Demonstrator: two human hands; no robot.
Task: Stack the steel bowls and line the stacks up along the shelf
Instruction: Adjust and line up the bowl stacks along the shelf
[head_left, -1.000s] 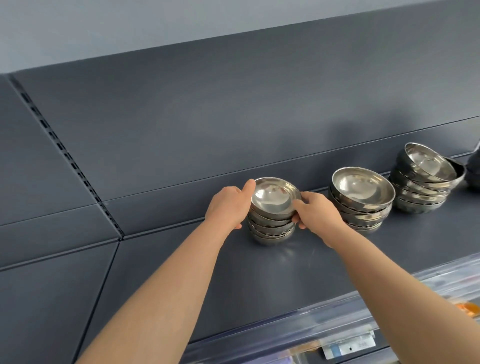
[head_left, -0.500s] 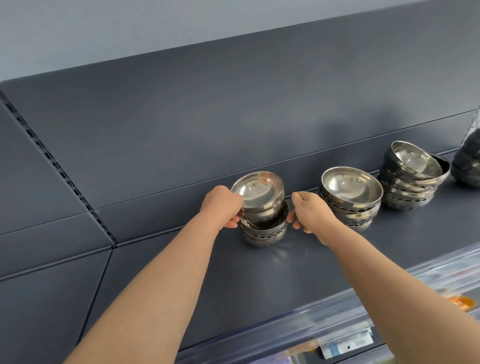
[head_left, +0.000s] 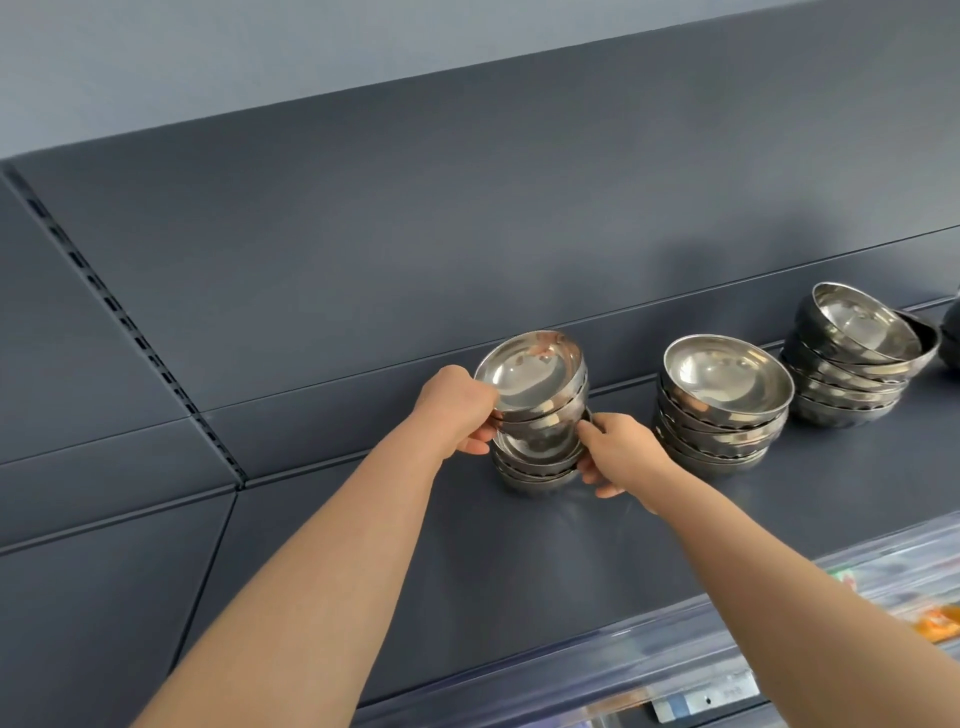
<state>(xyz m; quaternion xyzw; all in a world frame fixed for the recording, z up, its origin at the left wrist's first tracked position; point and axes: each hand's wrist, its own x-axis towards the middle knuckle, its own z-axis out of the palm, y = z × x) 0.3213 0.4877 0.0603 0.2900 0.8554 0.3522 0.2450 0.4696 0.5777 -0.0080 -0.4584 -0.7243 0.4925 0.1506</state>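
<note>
My right hand (head_left: 621, 453) grips the lower bowls (head_left: 535, 470) that sit on the dark shelf (head_left: 519, 561), arm stretched forward. My left hand (head_left: 460, 410) clasps the upper bowls (head_left: 532, 379), nested and tilted toward me, raised a little off the lower ones. To the right stands a second stack (head_left: 724, 410); farther right a third stack (head_left: 852, 356), its top bowl askew.

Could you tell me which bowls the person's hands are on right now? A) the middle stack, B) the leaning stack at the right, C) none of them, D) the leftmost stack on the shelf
D: the left hand grips the raised, tilted upper bowls of the leftmost stack, and the right hand steadies its lower part; the middle stack and the leaning stack stand untouched.
</note>
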